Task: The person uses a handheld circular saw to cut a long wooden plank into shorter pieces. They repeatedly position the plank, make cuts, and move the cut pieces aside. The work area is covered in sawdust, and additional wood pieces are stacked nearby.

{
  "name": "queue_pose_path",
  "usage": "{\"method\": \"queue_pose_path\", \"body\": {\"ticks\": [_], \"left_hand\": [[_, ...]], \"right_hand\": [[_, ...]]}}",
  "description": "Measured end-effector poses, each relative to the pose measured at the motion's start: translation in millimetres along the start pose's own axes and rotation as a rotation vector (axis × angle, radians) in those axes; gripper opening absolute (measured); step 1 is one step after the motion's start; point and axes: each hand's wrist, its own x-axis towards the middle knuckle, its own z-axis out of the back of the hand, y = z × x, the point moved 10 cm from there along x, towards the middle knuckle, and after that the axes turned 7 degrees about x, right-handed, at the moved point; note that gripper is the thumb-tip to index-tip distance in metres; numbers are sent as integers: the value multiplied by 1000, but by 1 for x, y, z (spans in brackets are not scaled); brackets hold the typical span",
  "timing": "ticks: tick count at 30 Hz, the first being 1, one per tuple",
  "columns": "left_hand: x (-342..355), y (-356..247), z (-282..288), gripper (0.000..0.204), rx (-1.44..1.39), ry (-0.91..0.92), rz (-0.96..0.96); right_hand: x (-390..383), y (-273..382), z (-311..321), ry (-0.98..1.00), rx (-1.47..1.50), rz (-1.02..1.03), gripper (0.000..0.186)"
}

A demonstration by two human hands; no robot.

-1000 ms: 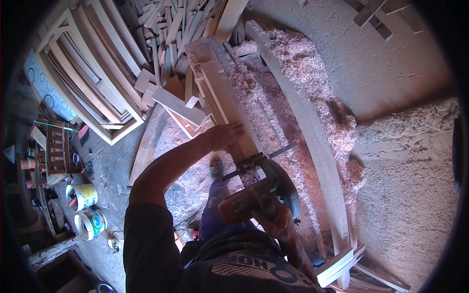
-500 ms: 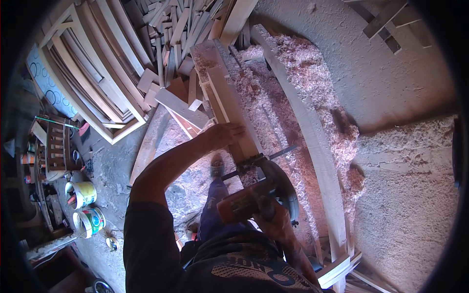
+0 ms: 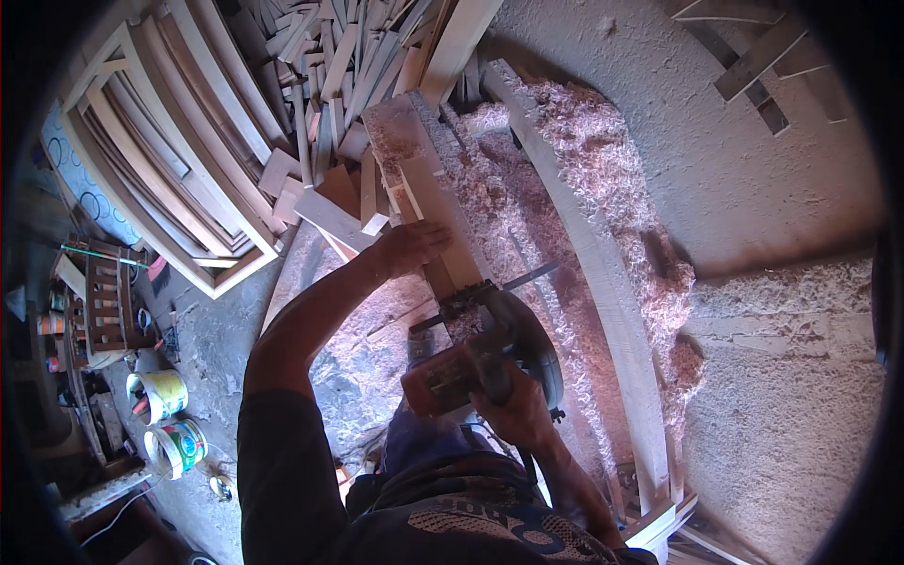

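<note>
My right hand (image 3: 518, 410) is wrapped round the rear handle of a circular saw (image 3: 438, 379), which has an orange-red motor body and a dark round blade guard. The front of the saw's base rests at the near end of a pale wooden board (image 3: 456, 254). Across that board lies my left hand (image 3: 419, 245), its fingers over the top face and its thumb out of sight. Beneath it is a thick, rough timber beam (image 3: 395, 127), dusted with sawdust. The guard and motor hide the blade.
Wood shavings (image 3: 584, 132) heap around a long curved plank (image 3: 603, 254) on the right. Offcuts (image 3: 344, 56) pile up at the far side. Wooden frames (image 3: 217, 273) lean at upper left, with two buckets (image 3: 158, 395) below. A rough wall (image 3: 782, 395) stands at right.
The saw and my right hand have shifted slightly away from my body and left in the view. My left hand has moved a little left and farther along the board.
</note>
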Motion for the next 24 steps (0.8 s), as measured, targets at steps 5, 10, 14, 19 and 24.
{"method": "queue_pose_path", "body": {"ticks": [5,10,14,19,24], "left_hand": [[-19,32,16,98,66,82,134],[-89,41,65,64,-327,-376,835],[-201,-34,-34,66,-1306,-446,1569],[-155,-90,30,45,-1728,-686,1501],[-168,-47,31,39,-1488,-931,1538]], "right_hand": [[32,22,-8,-31,-21,117,50],[64,40,-14,-36,-29,146,49],[89,55,-15,-17,-26,138,49],[118,62,-19,-22,-17,156,49],[148,78,-25,-1,-20,155,47]]}}
